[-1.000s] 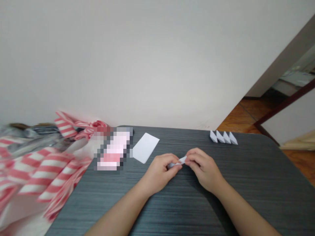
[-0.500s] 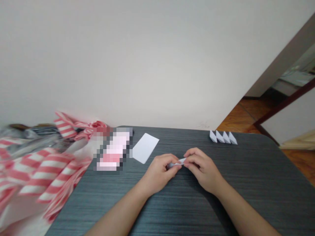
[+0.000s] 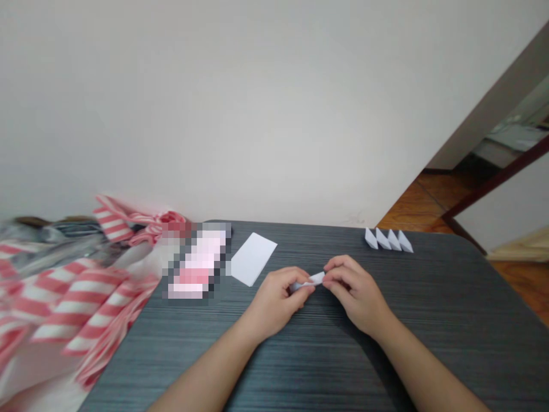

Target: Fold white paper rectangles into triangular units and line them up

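Just above the dark table (image 3: 274,360), a small folded piece of white paper (image 3: 316,278) is held between my hands. My left hand (image 3: 281,294) pinches its left part between thumb and fingers, which hide that end. My right hand (image 3: 354,292) closes its fingertips at the right end of the paper. Left of my hands lies a flat white sheet of paper (image 3: 254,258), perhaps a thin stack. Several folded white paper boats (image 3: 389,240) stand in a row near the far right edge of the table.
A blurred-out pink and white object (image 3: 197,263) lies at the table's left. Beyond that edge are red-and-white striped cloths (image 3: 81,292). A pale wall (image 3: 274,114) rises behind the table, with a wooden floor (image 3: 412,206) to the right.
My right hand has shifted slightly right, showing more of the folded paper between my hands. My left hand has barely moved.
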`<action>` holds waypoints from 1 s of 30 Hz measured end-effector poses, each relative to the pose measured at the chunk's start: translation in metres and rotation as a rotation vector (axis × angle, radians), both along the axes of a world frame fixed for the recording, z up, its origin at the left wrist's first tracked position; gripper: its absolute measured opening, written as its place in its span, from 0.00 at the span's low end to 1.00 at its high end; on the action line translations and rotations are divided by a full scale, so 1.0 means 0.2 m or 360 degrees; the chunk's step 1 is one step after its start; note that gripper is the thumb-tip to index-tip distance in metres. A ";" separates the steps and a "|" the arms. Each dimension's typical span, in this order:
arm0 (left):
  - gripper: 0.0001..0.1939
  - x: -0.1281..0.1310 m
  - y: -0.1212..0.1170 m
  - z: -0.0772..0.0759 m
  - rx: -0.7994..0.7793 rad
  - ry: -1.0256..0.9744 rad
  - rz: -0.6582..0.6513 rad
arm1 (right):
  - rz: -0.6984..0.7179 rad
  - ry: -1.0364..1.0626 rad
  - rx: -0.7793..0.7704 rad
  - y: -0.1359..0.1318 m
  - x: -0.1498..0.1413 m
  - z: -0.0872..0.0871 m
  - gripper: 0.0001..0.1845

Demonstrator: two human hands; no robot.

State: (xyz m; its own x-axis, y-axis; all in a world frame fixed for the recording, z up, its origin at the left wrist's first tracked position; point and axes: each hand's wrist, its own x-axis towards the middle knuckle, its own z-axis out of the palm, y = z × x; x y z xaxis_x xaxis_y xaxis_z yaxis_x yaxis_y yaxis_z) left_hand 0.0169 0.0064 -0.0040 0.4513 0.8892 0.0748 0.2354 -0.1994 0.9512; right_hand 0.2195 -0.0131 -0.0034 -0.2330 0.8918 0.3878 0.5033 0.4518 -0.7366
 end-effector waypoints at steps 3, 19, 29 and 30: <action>0.10 0.00 0.00 0.00 -0.0019 -0.0014 -0.0007 | 0.0011 -0.0003 0.0016 0.00 0.00 0.01 0.08; 0.11 -0.01 0.00 -0.02 -0.0153 -0.0027 -0.0049 | -0.0033 0.0001 -0.0287 -0.01 -0.01 -0.01 0.03; 0.12 0.01 -0.01 -0.01 -0.0312 -0.0194 0.0002 | 0.0005 -0.0042 -0.0315 -0.01 -0.02 0.01 0.07; 0.13 0.01 -0.01 -0.01 -0.0314 -0.0174 -0.0004 | 0.0009 -0.0042 -0.0311 -0.01 -0.02 0.01 0.07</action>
State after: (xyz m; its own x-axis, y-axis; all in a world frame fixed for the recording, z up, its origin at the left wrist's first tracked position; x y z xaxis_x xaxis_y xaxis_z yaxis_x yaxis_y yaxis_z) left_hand 0.0195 0.0049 -0.0055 0.4522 0.8904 -0.0519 0.1285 -0.0075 0.9917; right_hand 0.2158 -0.0147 -0.0010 -0.2459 0.9482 0.2011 0.5215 0.3043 -0.7971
